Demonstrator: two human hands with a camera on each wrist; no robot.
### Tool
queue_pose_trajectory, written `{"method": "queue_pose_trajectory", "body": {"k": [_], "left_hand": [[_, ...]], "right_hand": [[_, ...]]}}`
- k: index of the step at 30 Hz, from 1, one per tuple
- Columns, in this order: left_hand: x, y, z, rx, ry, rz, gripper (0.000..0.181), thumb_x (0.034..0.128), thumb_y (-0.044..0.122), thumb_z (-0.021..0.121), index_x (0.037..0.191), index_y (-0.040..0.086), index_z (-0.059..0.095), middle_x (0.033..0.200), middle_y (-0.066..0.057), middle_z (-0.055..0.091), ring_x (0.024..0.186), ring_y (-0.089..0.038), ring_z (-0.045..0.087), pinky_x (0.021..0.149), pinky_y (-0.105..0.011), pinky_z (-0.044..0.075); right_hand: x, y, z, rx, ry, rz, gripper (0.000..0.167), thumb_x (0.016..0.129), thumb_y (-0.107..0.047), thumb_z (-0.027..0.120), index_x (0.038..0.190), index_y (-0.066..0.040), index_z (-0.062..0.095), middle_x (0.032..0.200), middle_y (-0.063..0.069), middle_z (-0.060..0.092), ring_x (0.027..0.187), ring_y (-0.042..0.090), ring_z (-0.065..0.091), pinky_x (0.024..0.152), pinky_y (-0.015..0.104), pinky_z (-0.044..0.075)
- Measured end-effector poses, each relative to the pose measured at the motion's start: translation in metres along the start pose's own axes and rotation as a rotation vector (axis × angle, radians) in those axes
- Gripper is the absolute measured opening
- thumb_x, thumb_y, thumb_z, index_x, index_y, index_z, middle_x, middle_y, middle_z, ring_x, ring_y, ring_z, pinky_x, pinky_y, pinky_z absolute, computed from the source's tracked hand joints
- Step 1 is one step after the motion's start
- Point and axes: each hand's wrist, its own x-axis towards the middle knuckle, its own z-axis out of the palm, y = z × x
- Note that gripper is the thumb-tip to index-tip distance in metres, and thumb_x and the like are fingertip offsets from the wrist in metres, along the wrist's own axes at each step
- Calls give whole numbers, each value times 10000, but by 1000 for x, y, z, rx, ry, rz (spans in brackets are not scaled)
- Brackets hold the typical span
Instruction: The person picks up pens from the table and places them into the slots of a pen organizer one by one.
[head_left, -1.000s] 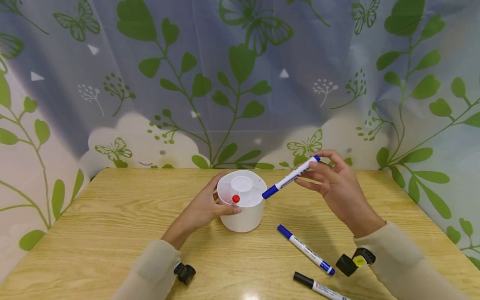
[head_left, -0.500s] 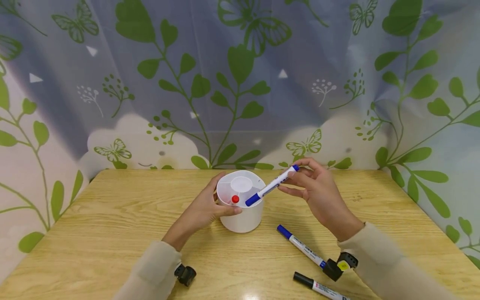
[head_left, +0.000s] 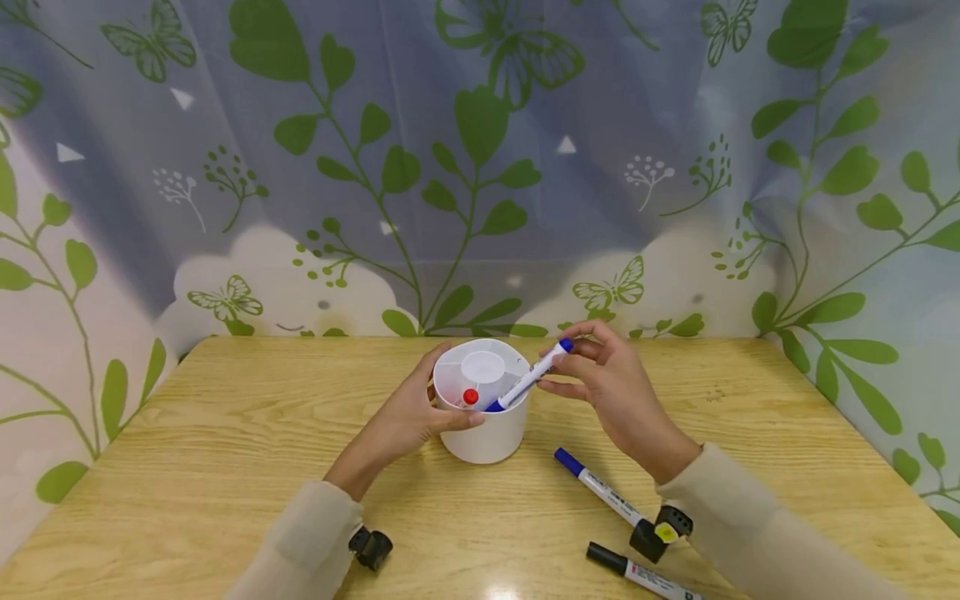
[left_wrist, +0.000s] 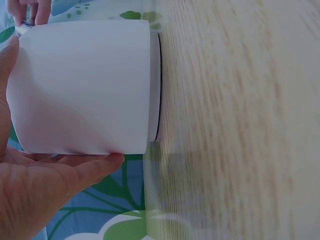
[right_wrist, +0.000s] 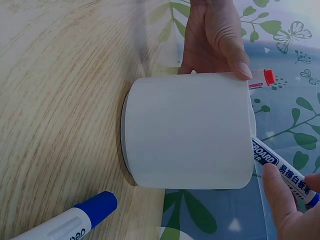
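A white round pen holder (head_left: 487,442) with compartments stands upright on the table. My left hand (head_left: 405,414) grips its left side, the thumb over the front rim and the fingers round the back. A red-ended marker (head_left: 470,397) stands inside, near that thumb. My right hand (head_left: 618,396) pinches a blue-and-white whiteboard marker (head_left: 534,375) near its upper end. That marker slants down to the left, its blue cap inside the holder's front right part. In the right wrist view the printed barrel (right_wrist: 280,167) sticks out past the rim; the holder's wall hides the cap.
Another blue-capped marker (head_left: 600,493) lies on the wooden table (head_left: 247,450) to the holder's right front. Nearer the front edge lies a black-capped marker (head_left: 637,573). Behind the table hangs a leaf-patterned curtain (head_left: 420,192).
My right hand has moved left and brought the blue marker from beside the holder to over its rim, then its cap down inside. The left hand and the holder have stayed in place.
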Motion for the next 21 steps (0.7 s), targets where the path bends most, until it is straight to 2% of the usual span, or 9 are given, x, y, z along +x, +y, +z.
{"method": "queue_pose_trajectory", "body": {"k": [7,14,21], "left_hand": [[0,1,1,-3,-4,20,1159,819,111,906,1677,105,129,1570,-148,465,1385,-320,540,1156,-468,444],[1,2,3,22,4,60,1111,804,94,913,1656,124,201,1518,-132,511,1336,-288,560,1153,-462,437],[1,1,3,37,6,57,1112,819,113,907,1662,117,182,1526,-146,498,1341,-299,553,1155,-478,440]], "right_hand": [[1,3,3,-49,-14,-11,188,1029,26,592,1209,13,540,1114,69,689,1026,201,741,901,454,630],[4,7,4,-36,-15,4,175,1034,14,590,1209,29,582,1119,77,661,1037,181,714,930,497,614],[6,10,7,-58,-5,28,213,1035,5,590,1243,53,594,1146,99,676,1025,161,700,889,455,636]]}}
